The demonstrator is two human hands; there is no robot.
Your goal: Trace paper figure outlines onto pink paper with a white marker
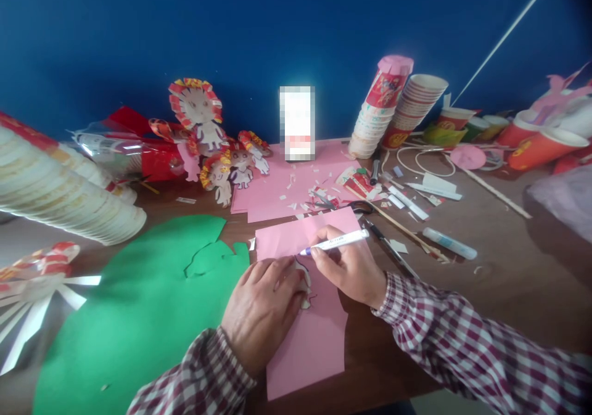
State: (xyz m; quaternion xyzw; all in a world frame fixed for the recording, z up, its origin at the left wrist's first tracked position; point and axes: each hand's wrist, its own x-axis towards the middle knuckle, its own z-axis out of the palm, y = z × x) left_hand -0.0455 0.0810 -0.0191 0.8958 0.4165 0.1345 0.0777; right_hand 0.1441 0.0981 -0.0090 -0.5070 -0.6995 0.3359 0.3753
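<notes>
A sheet of pink paper [305, 353] lies on the table in front of me. On it sits a small white paper cutout [304, 281], partly hidden under my left hand [263, 307], whose fingers lie flat and press it down. Dark outline marks show on the pink sheet at the cutout's right side. My right hand [349, 264] is closed around a white marker pen [340, 241]. The pen's purple tip points left, close to the upper edge of the cutout and my left fingertips.
Green paper [152, 304] lies at left beside leaning paper cups [69, 193]. Behind stand paper lion figures [198, 110] and a blurred-out bright screen [296, 122]. Scissors [324, 200] lie among scraps; a glue tube [449, 243] and stacked cups [374, 122] are at right.
</notes>
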